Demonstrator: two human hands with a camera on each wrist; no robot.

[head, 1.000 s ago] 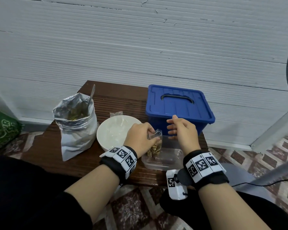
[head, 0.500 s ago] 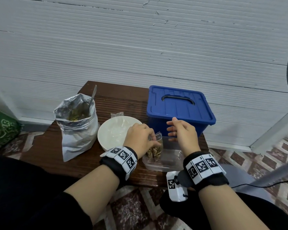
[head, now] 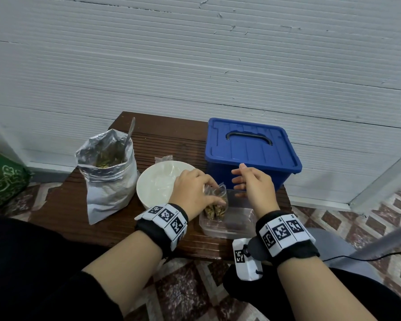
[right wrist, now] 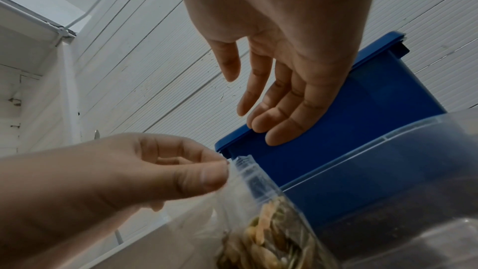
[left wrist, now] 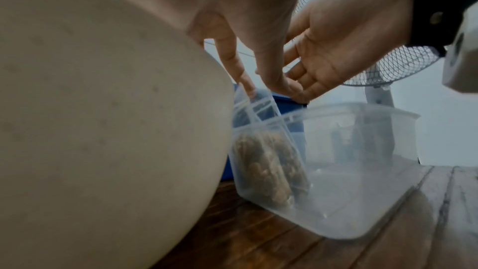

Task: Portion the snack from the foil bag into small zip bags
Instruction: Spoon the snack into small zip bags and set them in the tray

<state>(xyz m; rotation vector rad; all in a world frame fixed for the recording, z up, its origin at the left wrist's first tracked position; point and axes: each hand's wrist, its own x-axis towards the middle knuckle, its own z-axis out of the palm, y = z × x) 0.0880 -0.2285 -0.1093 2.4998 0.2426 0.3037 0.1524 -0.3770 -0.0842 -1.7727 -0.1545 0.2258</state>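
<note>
Head view: a filled zip bag point(head: 215, 200) is being pinched at its top edge by the left hand point(head: 192, 188), thumb and fingertips curled on the seal strip, while its snack-heavy bottom is being stood in the clear tub point(head: 239, 225) at the near edge of the table point(head: 63, 205). Whether the bottom is already resting on the tub floor cannot be told. The bag's long axis is being kept close to upright, leaning slightly toward 12 o'clock, against the tub's wall at 9 o'clock; the bag is hanging directly below the grip. The right hand point(head: 252, 184) is being held open just at 3 o'clock of the bag, fingers relaxed, nothing in it, over the tub's far rim and before the blue box point(head: 252, 147). The left hand is the nearer one, being on the bag itself.

Judged from this, the coming move is a release, which turns on the bag being propped by the tub wall. The foil bag point(head: 107, 172), a spoon point(head: 129, 133) standing in it, is at 9 o'clock, past the white bowl point(head: 158, 184).
</note>
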